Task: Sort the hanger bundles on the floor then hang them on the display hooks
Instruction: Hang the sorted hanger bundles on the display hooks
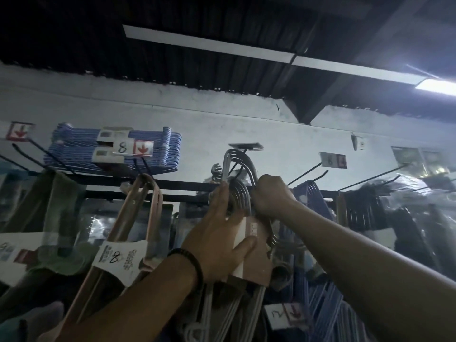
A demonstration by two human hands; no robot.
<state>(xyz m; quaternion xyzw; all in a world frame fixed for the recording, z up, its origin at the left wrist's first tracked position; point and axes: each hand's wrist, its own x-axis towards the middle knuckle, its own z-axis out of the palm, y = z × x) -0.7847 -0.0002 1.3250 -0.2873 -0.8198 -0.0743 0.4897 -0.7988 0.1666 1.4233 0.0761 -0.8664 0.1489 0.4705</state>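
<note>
Dim stockroom, pale wall under a dark ceiling, one strip light at far right. Along the wall runs a black display rail with long hooks jutting toward us; paper price tags hang at several hook ends.

Hung stock first: a blue hanger pack lies flat up top on the left, a rose-coloured bundle with a tag marked 8 dangles beneath it, dark plastic-wrapped goods crowd the right.

The task's bundle: metal wire hangers banded by a card sleeve, raised at centre, their hook ends level with a display hook. Whether they are fully threaded on we cannot tell.

Our left hand clasps the sleeve, thumb below, fingers spread up toward the necks. Our right hand is closed around the curved hook ends.

Handling, we judge: stiff wire, fairly heavy as a pack, smooth and apt to slip or fan apart above the band. Best held where we have it, weight taken at the sleeve, hook ends pinched together to steer.
</note>
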